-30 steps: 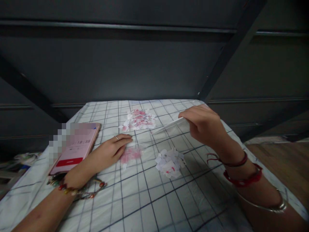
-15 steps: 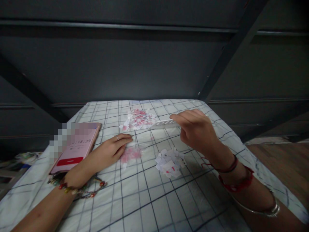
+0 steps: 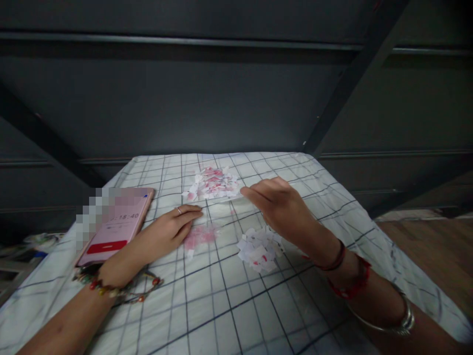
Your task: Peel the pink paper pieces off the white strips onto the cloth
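Note:
My left hand [image 3: 173,229] rests on the checked cloth [image 3: 236,310], fingers stretched out and lying flat, with a ring on one. Right beside it lies a small pile of pink paper bits [image 3: 201,237]. My right hand [image 3: 275,199] hovers above the cloth, thumb and fingers pinched together at the right edge of a heap of pink and white paper scraps [image 3: 216,183]. Its fingers hide whatever is in the pinch. Below that hand sits another heap, of mostly white paper scraps [image 3: 260,249] with some red marks.
A phone [image 3: 116,227] showing a running timer lies at the left, partly behind my left forearm. Dark panels [image 3: 221,98] rise behind the table's far edge. Wooden floor [image 3: 424,246] shows at the right, and clutter [image 3: 40,241] lies low at the left.
My right hand has moved left and slightly down, toward the far heap. The white slotted strip seen in its fingers before no longer shows. My left hand has stayed put.

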### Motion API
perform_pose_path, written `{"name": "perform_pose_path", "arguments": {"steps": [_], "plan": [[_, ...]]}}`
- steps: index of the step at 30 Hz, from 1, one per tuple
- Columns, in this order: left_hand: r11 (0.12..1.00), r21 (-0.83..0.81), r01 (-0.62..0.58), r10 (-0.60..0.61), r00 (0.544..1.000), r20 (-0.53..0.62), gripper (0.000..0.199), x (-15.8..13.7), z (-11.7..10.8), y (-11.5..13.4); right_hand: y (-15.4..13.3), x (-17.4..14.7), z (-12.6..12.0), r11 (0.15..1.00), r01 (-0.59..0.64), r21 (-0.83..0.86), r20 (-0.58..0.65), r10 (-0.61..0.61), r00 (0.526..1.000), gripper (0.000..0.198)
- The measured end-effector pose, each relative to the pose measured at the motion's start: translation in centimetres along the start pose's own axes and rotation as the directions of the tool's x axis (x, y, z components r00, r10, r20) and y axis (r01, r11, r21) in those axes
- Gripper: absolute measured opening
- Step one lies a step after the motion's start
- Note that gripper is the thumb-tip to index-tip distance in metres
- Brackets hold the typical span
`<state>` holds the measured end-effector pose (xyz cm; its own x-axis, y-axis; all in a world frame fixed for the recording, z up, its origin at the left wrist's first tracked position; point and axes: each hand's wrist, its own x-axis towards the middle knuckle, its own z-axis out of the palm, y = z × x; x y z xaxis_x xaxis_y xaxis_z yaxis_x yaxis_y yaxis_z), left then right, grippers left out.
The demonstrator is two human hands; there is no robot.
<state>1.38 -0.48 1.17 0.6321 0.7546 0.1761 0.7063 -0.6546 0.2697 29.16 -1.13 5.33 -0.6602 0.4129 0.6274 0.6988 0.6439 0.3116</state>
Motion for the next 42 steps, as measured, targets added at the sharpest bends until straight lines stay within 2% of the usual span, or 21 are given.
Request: {"name": "perform_pose_path", "arguments": {"steps": [4,7,10,13,18,21,25,31,34,38,42], "plan": [[1.0,-0.003,-0.004,0.004,1.0,0.006,0.039,0.0,0.0,0.0,0.4,0.0,-0.5,0.998,-0.017,0.067,-0.04,0.02,0.999,0.037],[1.0,-0.011,-0.003,0.003,1.0,0.007,0.04,0.0,0.0,0.0,0.6,-0.1,-0.4,0.998,-0.056,0.032,-0.08,0.058,0.995,0.037],[1.0,-0.011,0.011,-0.011,1.0,0.014,0.041,-0.1,0.0,0.0,0.5,-0.1,-0.3,0.998,-0.067,0.013,0.003,0.067,0.998,0.039],[1.0,-0.007,0.021,-0.021,0.999,0.027,0.041,-0.1,-0.1,0.1,0.5,-0.1,-0.4,0.995,-0.068,0.068,0.069,0.063,0.996,0.042],[1.0,0.002,0.016,-0.016,0.999,0.028,0.04,-0.1,-0.3,0.2,0.3,0.0,-0.4,0.996,-0.072,0.06,-0.015,0.073,0.997,0.041],[1.0,0.003,0.006,-0.006,1.0,0.01,0.039,-0.1,-0.3,0.2,-0.1,0.1,0.0,0.997,-0.07,0.03,0.008,0.07,0.998,0.035],[1.0,-0.011,0.01,-0.01,1.0,0.002,0.038,0.0,-0.3,0.2,-0.3,0.3,-0.1,0.996,-0.053,0.071,0.045,0.05,0.998,0.03],[0.999,-0.003,0.033,-0.033,0.999,-0.019,0.039,-0.1,-0.2,0.1,0.1,0.3,-0.3,0.996,-0.082,0.045,-0.035,0.083,0.996,0.035],[0.998,-0.001,0.055,-0.055,0.998,-0.012,0.04,0.0,0.0,0.1,-0.1,0.5,0.1,0.995,-0.096,0.028,0.0,0.096,0.995,0.031],[0.998,0.0,0.059,-0.059,0.998,0.0,0.04,0.0,0.0,0.1,-0.7,0.8,0.3,0.996,-0.059,0.065,0.084,0.054,0.995,0.028],[0.999,0.004,0.043,-0.043,0.999,0.017,0.04,0.0,-0.3,0.2,-0.5,0.6,-0.1,0.993,-0.077,0.09,0.046,0.073,0.996,0.037]]}}
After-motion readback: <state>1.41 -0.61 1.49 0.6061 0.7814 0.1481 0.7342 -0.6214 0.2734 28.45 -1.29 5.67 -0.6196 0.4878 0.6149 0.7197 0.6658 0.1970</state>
